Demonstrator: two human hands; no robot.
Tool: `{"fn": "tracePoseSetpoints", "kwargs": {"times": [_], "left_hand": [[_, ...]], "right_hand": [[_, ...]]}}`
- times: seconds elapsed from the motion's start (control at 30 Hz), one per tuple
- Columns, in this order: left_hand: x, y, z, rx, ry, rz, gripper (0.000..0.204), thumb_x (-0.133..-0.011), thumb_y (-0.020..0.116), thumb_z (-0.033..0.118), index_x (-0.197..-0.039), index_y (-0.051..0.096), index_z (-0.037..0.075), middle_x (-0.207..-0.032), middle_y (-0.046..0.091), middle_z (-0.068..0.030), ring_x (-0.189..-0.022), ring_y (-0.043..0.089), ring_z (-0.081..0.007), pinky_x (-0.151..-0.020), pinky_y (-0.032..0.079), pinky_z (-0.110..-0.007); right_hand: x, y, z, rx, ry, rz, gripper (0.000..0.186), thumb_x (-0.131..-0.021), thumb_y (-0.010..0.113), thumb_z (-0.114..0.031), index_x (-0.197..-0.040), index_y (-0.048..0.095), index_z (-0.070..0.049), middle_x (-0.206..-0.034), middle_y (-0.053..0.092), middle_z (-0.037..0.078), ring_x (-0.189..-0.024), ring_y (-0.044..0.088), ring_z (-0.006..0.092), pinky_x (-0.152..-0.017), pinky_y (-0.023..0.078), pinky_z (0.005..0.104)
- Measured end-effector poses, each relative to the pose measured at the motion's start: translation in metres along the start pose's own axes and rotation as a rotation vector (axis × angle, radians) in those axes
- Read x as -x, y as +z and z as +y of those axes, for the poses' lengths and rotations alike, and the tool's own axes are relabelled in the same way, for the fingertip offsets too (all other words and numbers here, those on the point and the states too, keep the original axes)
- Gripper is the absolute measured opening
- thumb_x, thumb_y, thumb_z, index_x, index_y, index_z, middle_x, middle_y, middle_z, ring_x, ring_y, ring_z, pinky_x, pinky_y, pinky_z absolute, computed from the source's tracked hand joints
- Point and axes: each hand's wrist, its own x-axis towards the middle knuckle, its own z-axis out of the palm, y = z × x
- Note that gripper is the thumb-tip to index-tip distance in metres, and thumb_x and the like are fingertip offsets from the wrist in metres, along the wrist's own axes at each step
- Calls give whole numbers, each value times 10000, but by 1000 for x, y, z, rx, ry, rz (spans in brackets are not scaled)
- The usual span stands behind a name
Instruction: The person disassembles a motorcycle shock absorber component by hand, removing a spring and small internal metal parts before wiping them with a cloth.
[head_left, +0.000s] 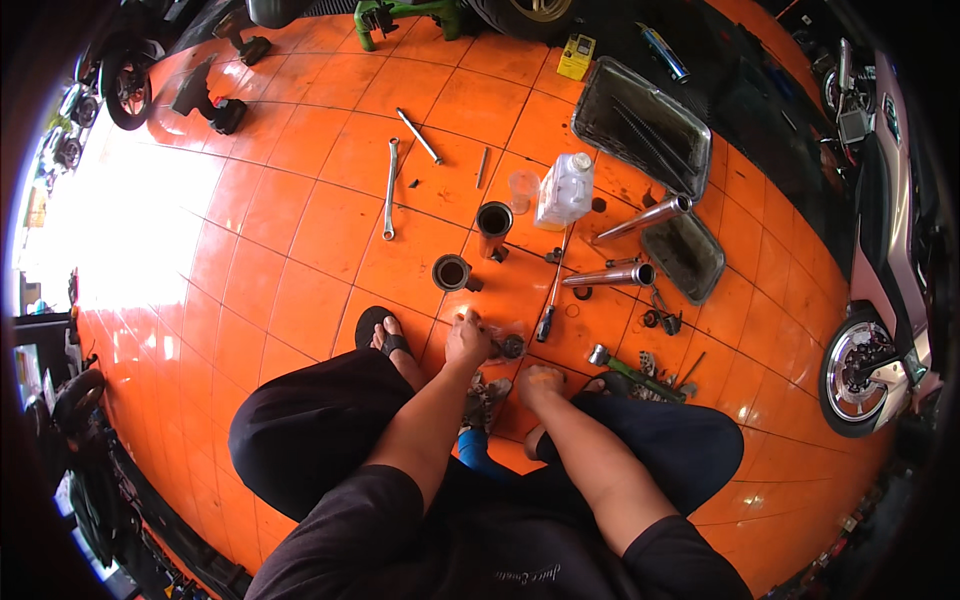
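Observation:
My left hand (467,338) is raised in the middle with its fingers curled together, just left of dark parts in a clear plastic bag (509,346); what it holds is too small to make out. Lower right, my right hand (540,385) has curled fingers, its contents hidden, near a green hammer (650,380). Two dark open cylinders (494,218) stand above my left hand. A blue-handled screwdriver (546,322) and two metal tubes (610,277) lie to the right. A blue object (480,450) and greyish cloth are between my legs.
A translucent jug (565,190), cup (523,190), wrenches (391,188) and two trays (588,125) sit on orange tiles (300,180). Drills (225,112) and a green stand (390,20) are farther back. Motorbikes (865,360) line both sides. My sandalled feet are beside my hands.

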Motion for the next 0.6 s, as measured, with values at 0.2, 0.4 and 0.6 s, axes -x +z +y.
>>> {"fn": "tracePoseSetpoints", "kwargs": {"times": [0.2,0.4,0.6], "left_hand": [[-6,4,-18,64,13,-166,269,-777,696,257,-942,686,45,-940,701,-149,-934,660,-323,-814,516,-412],[21,-88,-2,535,-23,-516,252,-811,695,210,-919,668,-16,-874,706,-129,-773,696,-176,-658,554,-304],[95,-186,44,164,340,-469,285,-853,659,268,-927,667,-8,-789,703,-78,-699,653,-145,-649,521,-286]], "right_hand": [[-7,-46,7,-220,111,75,365,-834,558,-145,-1161,656,-17,-1224,636,168,-1144,613,298,-934,494,412],[22,-110,-8,-662,-177,44,382,-873,654,-273,-1172,642,-35,-1034,691,120,-919,666,223,-729,530,354],[103,-139,-28,-1049,-481,-52,272,-938,599,-141,-1161,631,11,-980,696,97,-806,677,175,-679,540,294]]}}
